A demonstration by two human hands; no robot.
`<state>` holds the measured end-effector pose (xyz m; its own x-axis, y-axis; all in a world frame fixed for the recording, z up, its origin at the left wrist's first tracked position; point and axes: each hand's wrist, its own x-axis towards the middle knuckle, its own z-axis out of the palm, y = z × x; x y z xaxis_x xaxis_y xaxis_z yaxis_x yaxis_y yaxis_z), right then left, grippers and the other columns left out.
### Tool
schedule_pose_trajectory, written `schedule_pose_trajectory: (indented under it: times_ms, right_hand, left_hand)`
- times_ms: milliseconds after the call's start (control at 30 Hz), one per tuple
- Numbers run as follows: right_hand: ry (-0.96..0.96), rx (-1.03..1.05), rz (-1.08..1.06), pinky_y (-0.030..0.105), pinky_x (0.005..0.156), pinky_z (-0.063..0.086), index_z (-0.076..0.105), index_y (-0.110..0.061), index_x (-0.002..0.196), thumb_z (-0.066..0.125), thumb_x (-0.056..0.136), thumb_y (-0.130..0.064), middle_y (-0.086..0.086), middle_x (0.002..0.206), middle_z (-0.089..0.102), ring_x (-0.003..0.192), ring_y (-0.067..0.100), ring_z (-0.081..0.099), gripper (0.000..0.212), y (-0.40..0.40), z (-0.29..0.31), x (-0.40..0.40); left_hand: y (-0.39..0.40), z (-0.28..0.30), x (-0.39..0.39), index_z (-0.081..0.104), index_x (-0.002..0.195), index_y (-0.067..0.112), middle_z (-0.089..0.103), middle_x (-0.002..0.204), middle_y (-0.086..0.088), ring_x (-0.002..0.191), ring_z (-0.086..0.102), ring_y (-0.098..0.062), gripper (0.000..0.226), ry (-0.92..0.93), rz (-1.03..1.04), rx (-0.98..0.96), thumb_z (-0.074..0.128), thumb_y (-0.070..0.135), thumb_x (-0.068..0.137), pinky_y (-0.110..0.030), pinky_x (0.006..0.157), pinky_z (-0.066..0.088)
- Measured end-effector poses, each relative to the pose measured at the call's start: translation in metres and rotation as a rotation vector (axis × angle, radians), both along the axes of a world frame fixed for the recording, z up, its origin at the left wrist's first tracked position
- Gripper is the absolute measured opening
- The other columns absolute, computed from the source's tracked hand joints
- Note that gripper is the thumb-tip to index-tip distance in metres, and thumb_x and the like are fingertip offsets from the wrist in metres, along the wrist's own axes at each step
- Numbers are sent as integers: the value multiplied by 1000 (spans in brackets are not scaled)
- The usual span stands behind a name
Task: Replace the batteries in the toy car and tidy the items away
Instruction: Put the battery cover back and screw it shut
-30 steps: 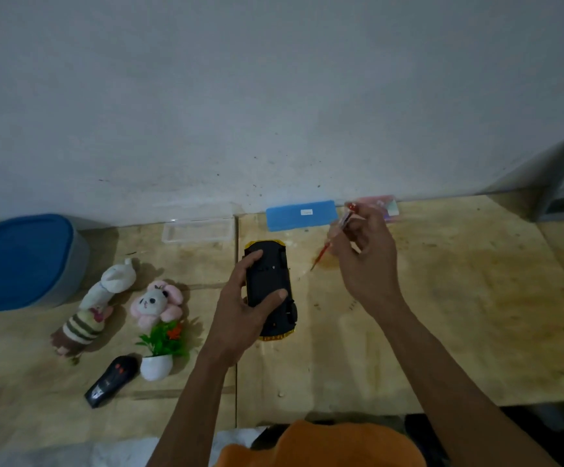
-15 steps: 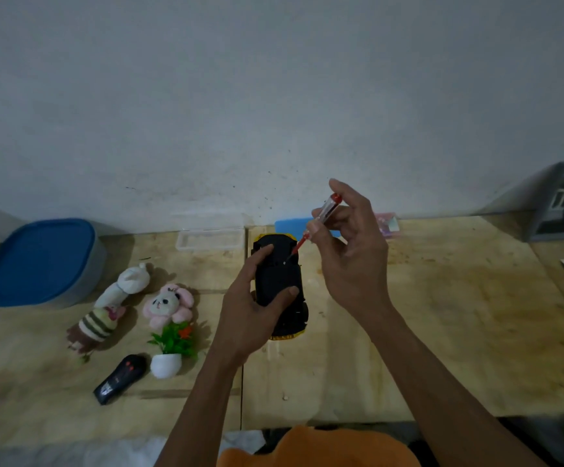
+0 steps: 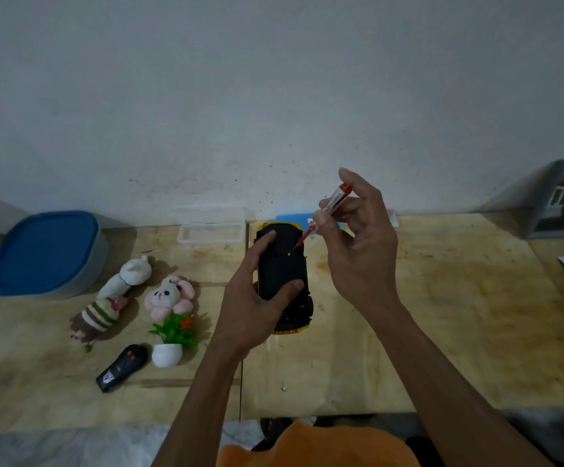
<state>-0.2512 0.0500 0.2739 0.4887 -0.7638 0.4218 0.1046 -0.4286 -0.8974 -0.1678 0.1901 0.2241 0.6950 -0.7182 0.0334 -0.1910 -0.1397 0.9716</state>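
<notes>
Right hand point(image 3: 358, 244) pinches a screwdriver point(image 3: 324, 215), tip down on the toy car point(image 3: 282, 274), which lies upside down on the surface point(image 3: 442, 315), gripped by the left hand point(image 3: 253, 298). Its long axis runs away from the person toward the wall. By my reading the battery cover is still screwed on, so swapping batteries and tidying remain.

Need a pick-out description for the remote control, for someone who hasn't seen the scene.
Start at the big blue-lidded container at the table's left, then come toward the near edge past the two plush toys. The remote control lies flat just left of the small white-potted plant. It is the only black, wedge-shaped thing there, with small red buttons on top.
</notes>
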Motion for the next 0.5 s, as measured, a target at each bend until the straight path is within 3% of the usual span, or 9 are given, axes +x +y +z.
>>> schedule_pose_trajectory:
  times_ms: [300, 500]
  right_hand:
    - [-11, -34, -5, 28, 88, 58, 47, -18, 140, 66, 94, -8, -8, 102, 69, 94, 15, 71, 50, 1, 4, 0]
    - [3, -55, 1, 33, 89, 59, 47, -14, 141, 65, 95, -8, -8, 101, 69, 94, 15, 71, 50, 0, 2, 0]
  left_hand:
    - [1, 3, -1, 41, 147, 40, 47, 145, 21, 121, 57, 0, 77, -12, -3, -15, 80, 17, 85, -38, 87, 62]
    - [1, 3, -1, 42, 147, 39, 48, 146, 19, 119, 58, 1, 76, -2, 1, -23, 80, 17, 85, -37, 86, 62]
